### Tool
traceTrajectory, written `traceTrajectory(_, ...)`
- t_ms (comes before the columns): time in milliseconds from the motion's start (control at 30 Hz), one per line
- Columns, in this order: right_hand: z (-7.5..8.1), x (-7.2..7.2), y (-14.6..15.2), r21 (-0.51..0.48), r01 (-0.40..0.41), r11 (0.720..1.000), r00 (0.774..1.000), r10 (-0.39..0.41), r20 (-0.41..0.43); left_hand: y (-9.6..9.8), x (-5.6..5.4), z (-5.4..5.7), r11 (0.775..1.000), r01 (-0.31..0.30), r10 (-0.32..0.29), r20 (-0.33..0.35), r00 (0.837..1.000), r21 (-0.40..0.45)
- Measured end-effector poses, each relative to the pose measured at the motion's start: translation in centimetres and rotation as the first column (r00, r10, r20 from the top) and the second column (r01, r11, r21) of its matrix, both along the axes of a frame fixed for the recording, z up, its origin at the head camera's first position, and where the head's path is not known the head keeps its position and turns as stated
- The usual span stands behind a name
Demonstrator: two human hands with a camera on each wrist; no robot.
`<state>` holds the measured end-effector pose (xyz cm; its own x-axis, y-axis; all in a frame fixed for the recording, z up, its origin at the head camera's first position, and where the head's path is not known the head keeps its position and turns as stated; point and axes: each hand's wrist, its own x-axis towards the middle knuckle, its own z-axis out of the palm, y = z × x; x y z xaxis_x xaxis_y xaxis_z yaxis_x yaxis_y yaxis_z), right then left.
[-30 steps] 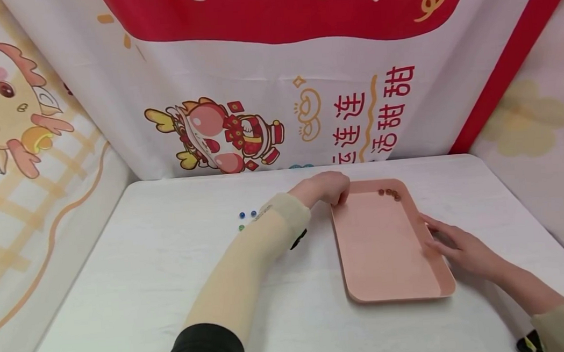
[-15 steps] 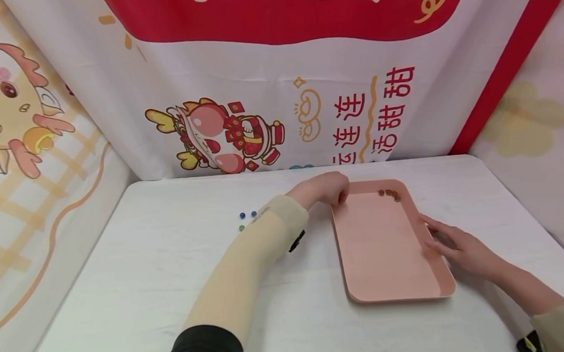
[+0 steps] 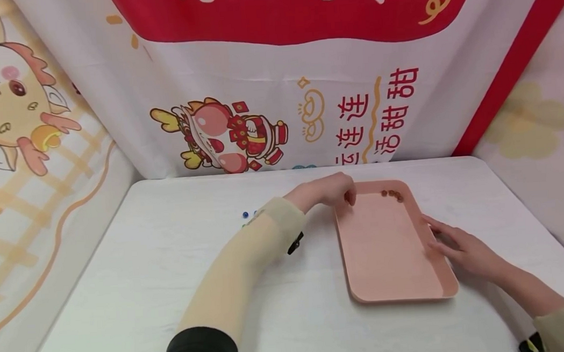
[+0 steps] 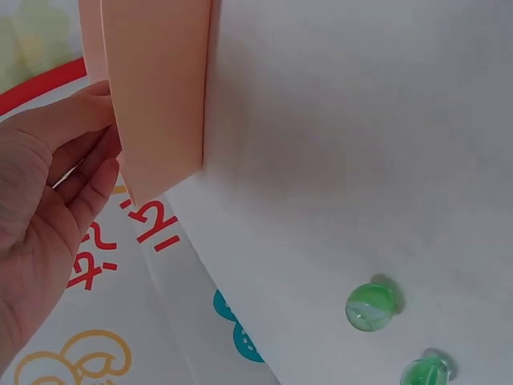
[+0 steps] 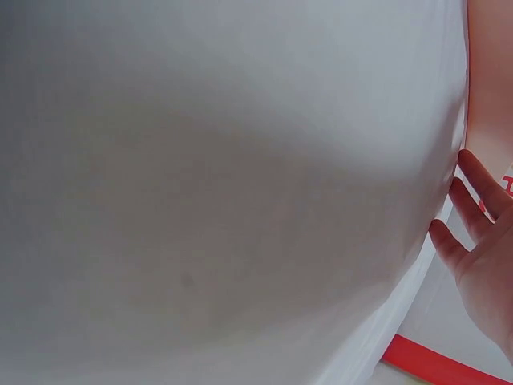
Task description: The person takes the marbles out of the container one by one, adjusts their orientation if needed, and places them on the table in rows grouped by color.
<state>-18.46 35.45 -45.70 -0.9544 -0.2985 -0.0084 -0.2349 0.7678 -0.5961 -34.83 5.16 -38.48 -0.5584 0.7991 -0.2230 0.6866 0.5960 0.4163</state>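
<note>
My left hand (image 3: pixel 331 190) reaches over the far left corner of a shallow pink tray (image 3: pixel 388 250), with its fingers bent down inside the rim. In the left wrist view the tray's side wall (image 4: pixel 156 96) hides its fingertips, so I cannot tell whether they pinch anything. Several small brown marbles (image 3: pixel 392 193) lie inside the tray along its far right corner. At the tray's right side rests my right hand (image 3: pixel 471 253), fingers extended and touching the rim. The right wrist view shows several of its fingertips (image 5: pixel 443 233) low by the tray's outer wall.
Left of the tray, a blue marble (image 3: pixel 245 215) lies on the white table (image 3: pixel 138 281), partly screened group beside my left sleeve (image 3: pixel 239 270). Two green marbles, one whole (image 4: pixel 370 307), show in the left wrist view. Printed cloth walls (image 3: pixel 256 70) stand behind and at both sides.
My left hand has shifted slightly right, its fingers further inside the tray's corner. The head view has drifted a little. My right hand stays against the tray; the brown marbles keep their places.
</note>
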Motion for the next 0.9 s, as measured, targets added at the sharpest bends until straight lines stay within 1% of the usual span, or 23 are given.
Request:
traceTrajectory(167, 0.0, 0.0, -0.1, -0.001, -0.002, 1.0, 1.0, 0.002, 0.009, -0.7, 0.5, 0.2, 1.0, 0.027, -0.026, -0.031, 0.999, 0.014)
traceTrajectory(333, -0.1, 0.1, 0.0, 0.01, -0.004, 1.0, 1.0, 0.004, -0.014, -1.8, 1.0, 0.8, 0.997, 0.027, -0.026, -0.004, 1.0, 0.066)
traceTrajectory(400, -0.1, 0.1, 0.1, 0.015, -0.006, 1.0, 1.0, 0.007, -0.027, -2.5, 1.3, 1.1, 0.995, 0.036, -0.037, 0.006, 0.999, 0.095)
traceTrajectory(533, -0.2, 0.2, 0.1, 0.025, -0.008, 1.0, 0.999, 0.009, -0.04, -4.5, 1.9, 1.5, 0.988, 0.047, -0.049, 0.01, 0.999, 0.146)
traceTrajectory(633, -0.2, 0.2, 0.1, 0.034, -0.004, 0.999, 0.999, 0.006, -0.048, -6.3, 2.3, 1.7, 0.982, 0.029, -0.036, 0.036, 0.999, 0.188)
traceTrajectory(667, -0.1, 0.1, 0.1, 0.032, -0.007, 0.999, 0.999, 0.008, -0.042, -6.9, 2.5, 1.8, 0.98, 0.014, -0.024, 0.048, 0.999, 0.196)
traceTrajectory(767, -0.2, 0.1, 0.1, 0.036, -0.014, 0.999, 0.996, 0.017, -0.084, -8.6, 2.9, 2.1, 0.975, -0.021, 0.002, 0.086, 0.996, 0.222)
traceTrajectory(900, -0.2, 0.1, 0.1, 0.027, -0.022, 0.999, 0.997, 0.024, -0.071, -10.7, 3.8, 2.3, 0.968, -0.054, 0.028, 0.107, 0.994, 0.244)
